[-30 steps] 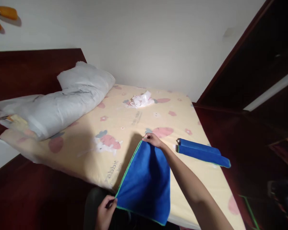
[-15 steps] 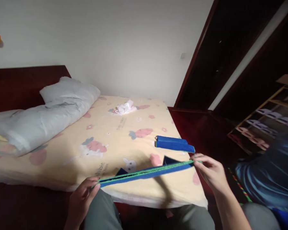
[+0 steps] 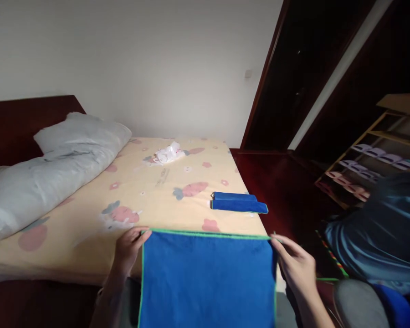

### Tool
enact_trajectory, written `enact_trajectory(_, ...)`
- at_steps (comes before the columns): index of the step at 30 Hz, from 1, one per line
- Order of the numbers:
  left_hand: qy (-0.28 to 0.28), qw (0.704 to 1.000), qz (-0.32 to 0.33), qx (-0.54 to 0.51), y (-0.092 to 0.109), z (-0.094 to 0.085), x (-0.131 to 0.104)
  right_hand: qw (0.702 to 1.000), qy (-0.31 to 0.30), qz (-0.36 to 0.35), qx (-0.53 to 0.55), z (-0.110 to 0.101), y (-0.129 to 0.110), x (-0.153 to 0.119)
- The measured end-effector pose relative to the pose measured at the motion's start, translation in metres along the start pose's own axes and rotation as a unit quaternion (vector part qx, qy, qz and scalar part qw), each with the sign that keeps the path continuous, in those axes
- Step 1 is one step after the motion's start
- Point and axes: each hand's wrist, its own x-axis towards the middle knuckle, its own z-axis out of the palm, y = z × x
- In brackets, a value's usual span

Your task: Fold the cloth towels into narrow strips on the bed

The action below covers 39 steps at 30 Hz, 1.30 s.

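A blue cloth with green edging (image 3: 208, 278) hangs spread between my two hands, its lower part cut off by the bottom of the view. My left hand (image 3: 131, 246) pinches its upper left corner, and my right hand (image 3: 295, 259) pinches the upper right one. The top edge runs nearly level and taut. Beyond it, near the right edge of the bed (image 3: 157, 196), lie folded blue cloths (image 3: 239, 203) side by side.
A grey-white quilt (image 3: 61, 168) is heaped at the bed's left. A crumpled white plastic bag (image 3: 170, 153) lies farther back. At the right are a person in dark blue clothing (image 3: 379, 223) and a rack (image 3: 365, 132) with several slippers.
The cloth, earlier stretched as a narrow, slanting band, now hangs down with its broad face showing. Its left corner has come up with my left hand. The view has turned slightly right.
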Motion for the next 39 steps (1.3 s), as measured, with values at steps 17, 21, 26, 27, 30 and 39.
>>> enact_trajectory(17, -0.085, 0.940, 0.024, 0.328, -0.147, 0.074, -0.105, 0.952, -0.093, 0.131, -0.260, 0.039, 0.165, -0.101)
enact_trajectory(21, -0.117, 0.956, -0.054, 0.263, -0.142, 0.072, -0.096, 0.944, -0.103, 0.184, -0.253, 0.037, 0.143, -0.108)
enact_trajectory(26, -0.103, 0.959, -0.185, 0.191, -0.133, 0.061, -0.091, 0.968, -0.036, 0.189, -0.160, 0.039, 0.134, -0.095)
enact_trajectory(27, -0.103, 0.954, -0.201, 0.199, -0.134, 0.058, -0.098, 0.972, -0.020, 0.183, -0.149, 0.037, 0.135, -0.098)
enact_trajectory(30, -0.111, 0.949, -0.222, 0.196, -0.140, 0.054, -0.122, 0.977, 0.000, 0.171, -0.126, 0.030, 0.140, -0.114)
enact_trajectory(39, -0.153, 0.979, -0.134, 0.000, -0.127, 0.039, -0.113, 0.977, -0.113, 0.166, -0.076, 0.012, 0.138, -0.116)
